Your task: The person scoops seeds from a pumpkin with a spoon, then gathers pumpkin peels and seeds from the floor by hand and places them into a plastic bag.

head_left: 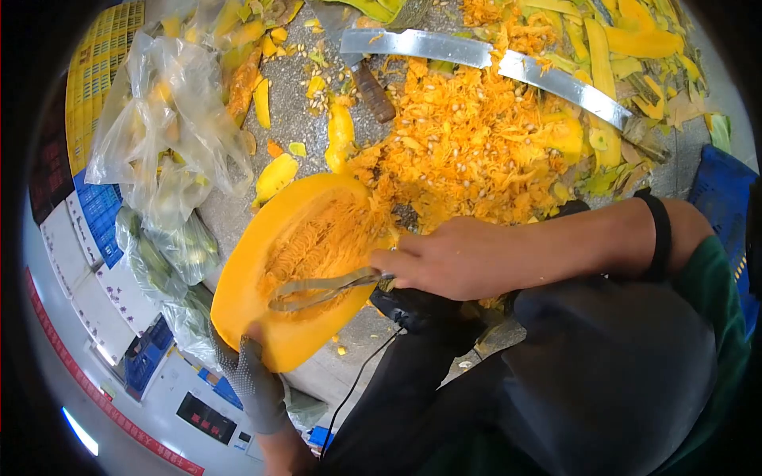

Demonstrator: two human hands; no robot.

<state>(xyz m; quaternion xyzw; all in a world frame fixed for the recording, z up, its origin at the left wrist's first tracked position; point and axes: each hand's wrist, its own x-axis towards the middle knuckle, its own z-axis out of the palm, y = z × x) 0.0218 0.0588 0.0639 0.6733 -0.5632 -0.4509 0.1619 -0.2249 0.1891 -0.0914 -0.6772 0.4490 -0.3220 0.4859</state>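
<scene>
A halved pumpkin is tilted in front of me, its cut face up, with stringy orange pulp in the hollow. My left hand, in a grey dotted glove, grips its lower rim with the thumb over the edge. My right hand is bare and closed around a metal loop scraper. The scraper's loop lies over the lower part of the hollow, against or just above the pulp. Beyond the pumpkin spreads a heap of scooped pulp and seeds.
A long metal blade lies across the heap, near a wooden handle. Peel strips cover the far right. Plastic bags lie left, beside yellow and blue crates. Another blue crate stands right.
</scene>
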